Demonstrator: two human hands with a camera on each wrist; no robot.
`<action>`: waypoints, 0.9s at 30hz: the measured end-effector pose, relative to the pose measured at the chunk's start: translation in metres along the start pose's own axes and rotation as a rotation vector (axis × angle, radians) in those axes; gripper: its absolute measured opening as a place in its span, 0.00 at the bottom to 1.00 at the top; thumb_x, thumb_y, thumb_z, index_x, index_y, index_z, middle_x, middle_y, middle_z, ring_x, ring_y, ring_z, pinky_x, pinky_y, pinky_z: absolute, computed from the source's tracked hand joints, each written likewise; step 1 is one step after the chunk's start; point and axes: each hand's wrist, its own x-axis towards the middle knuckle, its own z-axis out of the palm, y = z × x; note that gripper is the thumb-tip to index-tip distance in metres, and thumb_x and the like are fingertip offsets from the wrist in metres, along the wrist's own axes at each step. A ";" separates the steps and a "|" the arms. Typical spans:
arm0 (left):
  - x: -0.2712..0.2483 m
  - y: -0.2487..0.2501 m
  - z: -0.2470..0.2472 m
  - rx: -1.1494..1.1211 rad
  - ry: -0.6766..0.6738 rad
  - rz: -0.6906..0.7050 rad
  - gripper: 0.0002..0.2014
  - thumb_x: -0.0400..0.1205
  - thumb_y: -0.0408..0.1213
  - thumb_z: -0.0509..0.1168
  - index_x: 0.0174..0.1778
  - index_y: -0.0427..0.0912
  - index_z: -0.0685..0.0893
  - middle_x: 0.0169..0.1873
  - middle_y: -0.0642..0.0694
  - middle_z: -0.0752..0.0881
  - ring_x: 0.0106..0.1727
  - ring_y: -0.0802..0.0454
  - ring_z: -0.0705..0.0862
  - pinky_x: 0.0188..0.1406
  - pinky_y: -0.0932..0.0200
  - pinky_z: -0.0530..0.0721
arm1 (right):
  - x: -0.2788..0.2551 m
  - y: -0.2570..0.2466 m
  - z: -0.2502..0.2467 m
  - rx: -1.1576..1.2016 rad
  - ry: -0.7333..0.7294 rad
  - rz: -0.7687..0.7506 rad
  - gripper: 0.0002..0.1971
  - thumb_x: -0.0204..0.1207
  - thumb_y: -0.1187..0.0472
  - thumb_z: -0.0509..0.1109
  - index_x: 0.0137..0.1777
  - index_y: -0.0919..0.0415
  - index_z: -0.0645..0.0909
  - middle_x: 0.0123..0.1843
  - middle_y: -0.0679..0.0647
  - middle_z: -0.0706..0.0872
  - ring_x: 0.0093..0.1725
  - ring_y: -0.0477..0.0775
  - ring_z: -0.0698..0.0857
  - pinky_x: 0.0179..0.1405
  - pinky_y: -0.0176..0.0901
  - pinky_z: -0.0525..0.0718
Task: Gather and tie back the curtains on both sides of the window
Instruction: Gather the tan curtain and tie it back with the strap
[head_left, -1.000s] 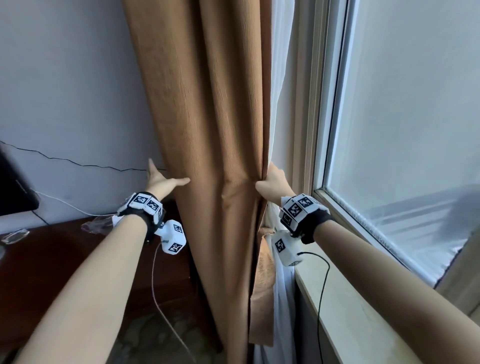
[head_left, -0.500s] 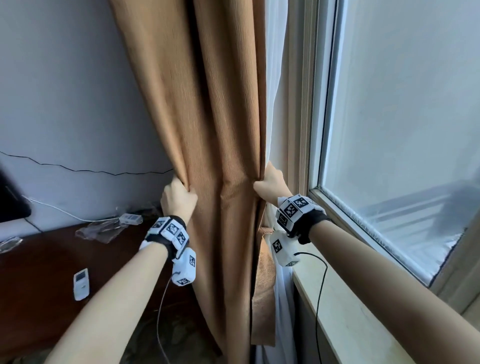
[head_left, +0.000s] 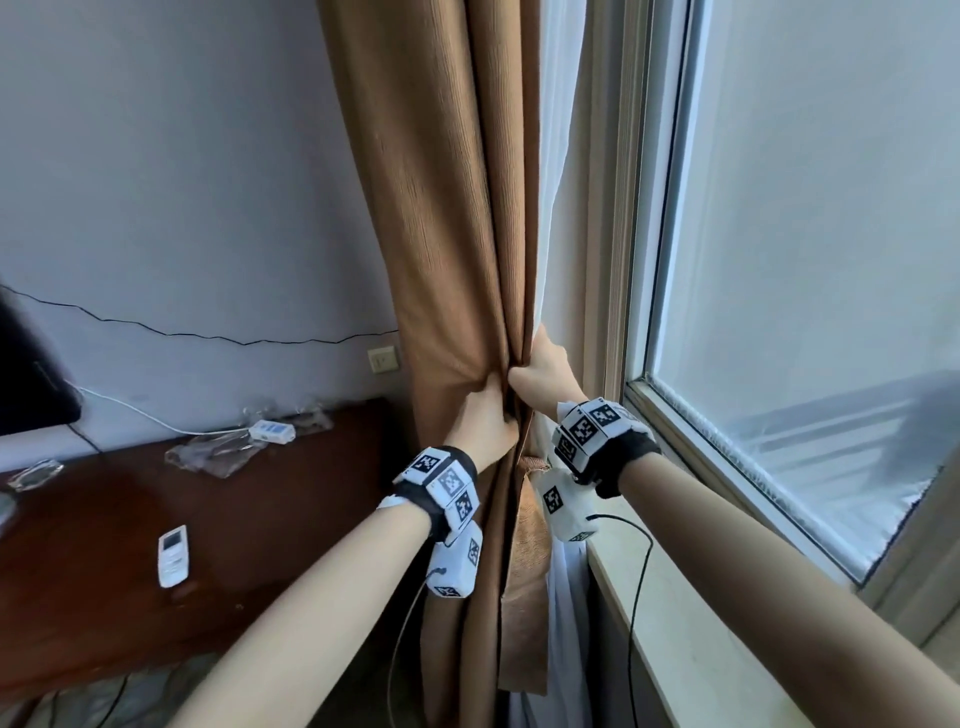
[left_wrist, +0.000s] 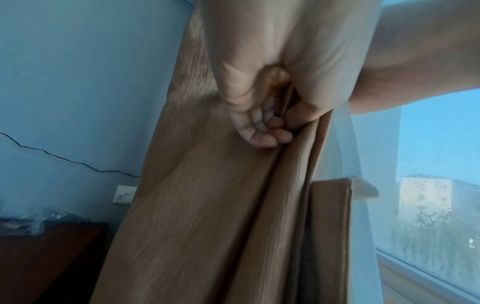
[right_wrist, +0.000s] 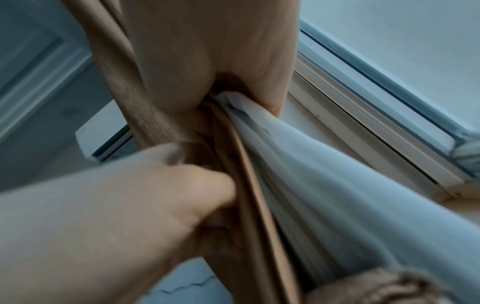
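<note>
The tan curtain (head_left: 457, 234) hangs left of the window, bunched into a narrow bundle at waist height. My left hand (head_left: 488, 413) grips the bundle from the left, its fingers (left_wrist: 262, 131) curled into the folds of the curtain (left_wrist: 207, 205). My right hand (head_left: 537, 370) grips the right edge, pinching the curtain (right_wrist: 124, 86) together with the white sheer (right_wrist: 337, 195). The two hands touch at the bundle. A tan tie-back strap (head_left: 527, 571) dangles below my right wrist, held by neither hand.
A dark wooden desk (head_left: 291, 551) stands to the left with a white remote (head_left: 174, 556), a white adapter (head_left: 271, 431) and crumpled plastic wrap (head_left: 215, 454). A wall socket (head_left: 383, 358) sits behind. The window sill (head_left: 696, 654) and the pane (head_left: 810, 249) are on the right.
My left hand took hold of the curtain's left edge and swept it right until it met my right hand, narrowing the curtain. The right hand kept its grip in place.
</note>
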 end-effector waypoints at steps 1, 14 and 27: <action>0.003 0.002 0.002 0.004 -0.023 -0.004 0.25 0.79 0.30 0.60 0.75 0.39 0.67 0.59 0.31 0.84 0.62 0.34 0.82 0.62 0.46 0.81 | -0.001 -0.001 -0.002 0.000 -0.015 0.008 0.29 0.70 0.70 0.60 0.73 0.61 0.64 0.59 0.61 0.80 0.54 0.58 0.76 0.54 0.46 0.74; 0.011 0.005 -0.002 -0.147 -0.302 0.097 0.16 0.79 0.26 0.63 0.64 0.39 0.77 0.47 0.39 0.86 0.48 0.44 0.86 0.52 0.55 0.84 | 0.000 0.006 -0.013 -0.003 0.048 -0.009 0.27 0.73 0.67 0.68 0.73 0.59 0.70 0.62 0.57 0.82 0.63 0.57 0.79 0.55 0.38 0.70; 0.080 -0.131 -0.105 -0.249 0.229 -0.316 0.18 0.79 0.31 0.70 0.65 0.38 0.79 0.51 0.39 0.86 0.52 0.41 0.83 0.58 0.50 0.80 | -0.002 0.005 -0.014 0.023 0.100 0.032 0.22 0.75 0.70 0.64 0.70 0.58 0.72 0.50 0.50 0.78 0.54 0.54 0.77 0.54 0.42 0.74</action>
